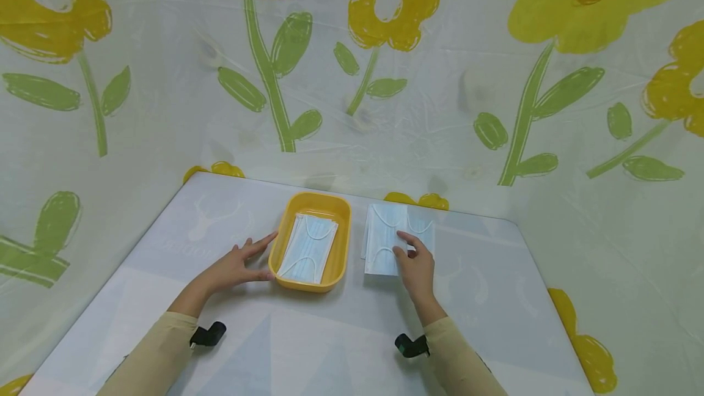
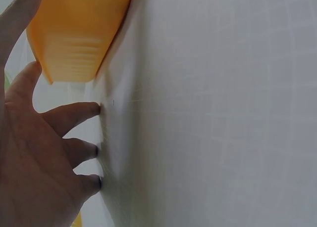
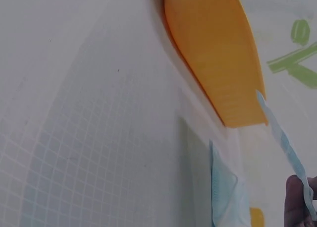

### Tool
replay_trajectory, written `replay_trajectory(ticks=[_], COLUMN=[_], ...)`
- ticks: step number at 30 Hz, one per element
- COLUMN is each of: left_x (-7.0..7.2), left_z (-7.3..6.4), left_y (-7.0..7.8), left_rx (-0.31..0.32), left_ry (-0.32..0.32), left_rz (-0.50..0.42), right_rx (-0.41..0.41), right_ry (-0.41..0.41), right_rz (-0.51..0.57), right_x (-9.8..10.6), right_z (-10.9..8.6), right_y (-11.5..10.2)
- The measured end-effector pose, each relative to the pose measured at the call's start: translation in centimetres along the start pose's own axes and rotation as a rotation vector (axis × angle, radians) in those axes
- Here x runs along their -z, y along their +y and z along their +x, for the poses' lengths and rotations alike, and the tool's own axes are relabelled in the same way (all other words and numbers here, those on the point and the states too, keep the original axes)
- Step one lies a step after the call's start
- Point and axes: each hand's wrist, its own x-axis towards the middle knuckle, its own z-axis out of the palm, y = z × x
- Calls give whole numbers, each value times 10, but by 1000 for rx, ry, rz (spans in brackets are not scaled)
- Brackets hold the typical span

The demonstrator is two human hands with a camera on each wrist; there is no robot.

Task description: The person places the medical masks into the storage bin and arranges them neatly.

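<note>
A yellow plastic tray [image 1: 347,243] stands toward the back of the table with light-blue face masks [image 1: 308,248] lying in it, their white ear loops on top. My left hand [image 1: 236,269] is spread at the tray's left side, thumb and index fingertips right at its wall. In the left wrist view the other fingertips of that hand [image 2: 44,158] come down at the tabletop. To the right of the tray, my right hand [image 1: 419,266] pinches a face mask [image 1: 382,240] by its right edge. The right wrist view shows this mask [image 3: 286,140] edge-on, raised above another mask [image 3: 223,190] lower down.
More masks [image 1: 425,228] lie on the table behind the held one, partly hidden by it. A pale patterned cloth covers the table [image 1: 308,347]. Curtains printed with yellow flowers [image 1: 393,8] hang close behind and along both sides. Black wrist-camera mounts [image 1: 209,333] stick out at both sleeves.
</note>
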Motion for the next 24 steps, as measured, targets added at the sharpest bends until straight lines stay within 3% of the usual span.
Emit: replay_trajectory(ticks=[24], left_x=[0], left_z=[1], left_y=[1], left_rx=[-1], left_ry=[-11], left_rz=[1], right_rx=[65], right_ry=[-40], right_rz=[86], right_x=[-22], right_z=[-8], right_y=[-25])
